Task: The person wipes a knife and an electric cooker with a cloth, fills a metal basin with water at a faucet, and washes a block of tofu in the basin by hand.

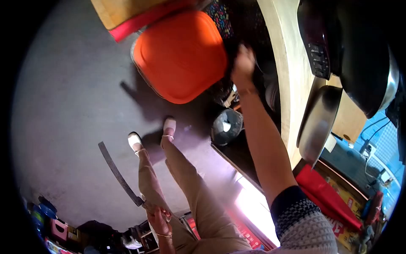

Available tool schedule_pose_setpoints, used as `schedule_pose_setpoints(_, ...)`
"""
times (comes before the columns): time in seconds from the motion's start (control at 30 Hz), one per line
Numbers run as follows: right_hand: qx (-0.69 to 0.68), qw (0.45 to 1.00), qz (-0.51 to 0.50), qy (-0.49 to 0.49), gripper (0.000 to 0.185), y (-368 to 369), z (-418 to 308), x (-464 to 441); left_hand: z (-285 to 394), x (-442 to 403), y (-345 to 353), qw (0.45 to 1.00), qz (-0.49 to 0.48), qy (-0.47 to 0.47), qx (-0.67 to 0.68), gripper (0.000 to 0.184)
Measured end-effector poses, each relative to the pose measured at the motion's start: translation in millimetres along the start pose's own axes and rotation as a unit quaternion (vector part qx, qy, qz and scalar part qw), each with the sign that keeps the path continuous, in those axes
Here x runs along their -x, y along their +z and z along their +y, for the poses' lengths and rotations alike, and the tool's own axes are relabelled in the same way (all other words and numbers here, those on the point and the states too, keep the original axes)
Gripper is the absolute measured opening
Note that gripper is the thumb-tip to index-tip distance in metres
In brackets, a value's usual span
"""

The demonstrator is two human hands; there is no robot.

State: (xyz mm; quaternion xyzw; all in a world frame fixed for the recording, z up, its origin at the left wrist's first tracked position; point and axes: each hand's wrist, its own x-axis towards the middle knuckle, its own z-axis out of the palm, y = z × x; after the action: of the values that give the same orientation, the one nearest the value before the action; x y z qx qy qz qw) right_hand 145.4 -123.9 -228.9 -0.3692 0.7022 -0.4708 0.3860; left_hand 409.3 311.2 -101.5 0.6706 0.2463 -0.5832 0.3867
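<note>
Head view has the fingers of your left hand [158,222], low and left of centre, closed around one end of a long dark strip [118,175], its free end angled up and left over the floor [76,118], an end grip that seems to keep its length out from your trousers. Your right hand [244,63], blurred at upper centre between the orange stool [182,57] and the pale edge of the surface [294,97], doesn't let you tell how open its fingers are or whether they hold anything. Pale lettering marks the red-and-yellow packaging [340,228] at lower right, but you can't read it reliably.
</note>
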Motion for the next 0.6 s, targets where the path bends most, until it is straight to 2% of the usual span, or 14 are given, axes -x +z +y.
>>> schedule_pose_setpoints(0.03,0.024,0.996,-0.019,-0.084,0.038,42.7,-6.7,-13.6,-4.8,-0.3,3.2,1.000,-0.006,-0.001,0.001,0.014)
schedule_pose_setpoints(0.1,0.100,0.990,0.021,-0.102,0.042,92.9,-13.1,-14.5,-5.8,3.2,19.6,0.999,0.018,-0.035,0.008,0.015)
schedule_pose_setpoints(0.13,0.067,0.993,-0.001,-0.100,0.043,92.9,28.7,-37.7,-7.2,3.8,23.5,0.999,0.010,-0.028,0.012,0.016)
schedule_pose_setpoints(0.23,0.072,0.964,-0.033,-0.255,0.039,68.4,25.2,12.9,-17.0,1.2,29.3,0.999,0.018,-0.034,0.016,0.018)
schedule_pose_setpoints(0.27,0.106,0.979,-0.021,-0.172,0.040,46.2,34.6,28.9,-19.4,1.1,30.4,0.999,0.031,-0.031,0.023,0.019)
schedule_pose_setpoints(0.3,0.025,0.985,-0.022,-0.169,0.042,20.2,59.9,37.3,-21.7,0.4,31.5,0.998,0.044,-0.026,0.031,0.021)
schedule_pose_setpoints(0.33,0.094,0.993,0.037,-0.062,0.041,-14.1,74.4,32.3,-23.0,-1.1,30.1,0.998,0.043,-0.026,0.034,0.021)
schedule_pose_setpoints(0.37,0.038,0.993,0.089,-0.061,0.037,-41.3,78.3,39.5,-22.5,-2.4,24.9,0.998,0.047,-0.022,0.019,0.022)
schedule_pose_setpoints(0.4,0.045,0.989,0.129,-0.056,0.034,-72.6,91.7,31.4,-23.0,-5.2,20.9,0.999,0.050,-0.017,0.005,0.024)
schedule_pose_setpoints(0.43,0.107,0.981,0.151,-0.054,0.031,-109.9,111.8,11.2,-23.7,-8.1,16.4,0.999,0.048,-0.016,0.005,0.024)
schedule_pose_setpoints(0.5,0.365,0.920,0.084,-0.114,0.025,-195.6,179.7,-48.2,-24.6,-11.5,8.7,1.000,0.017,0.012,0.005,0.026)
schedule_pose_setpoints(0.53,0.163,0.966,0.202,0.018,0.019,-180.1,149.9,-55.1,-21.1,-11.3,12.6,0.999,0.025,0.025,-0.004,0.027)
schedule_pose_setpoints(0.57,-0.053,0.940,0.303,0.147,0.016,-164.9,125.3,-63.3,-22.2,-13.9,10.4,0.999,0.024,0.027,-0.003,0.027)
schedule_pose_setpoints(0.6,-0.054,0.941,0.300,0.146,0.016,-150.6,106.9,-66.7,-24.0,-15.6,4.1,0.999,0.029,0.020,-0.002,0.028)
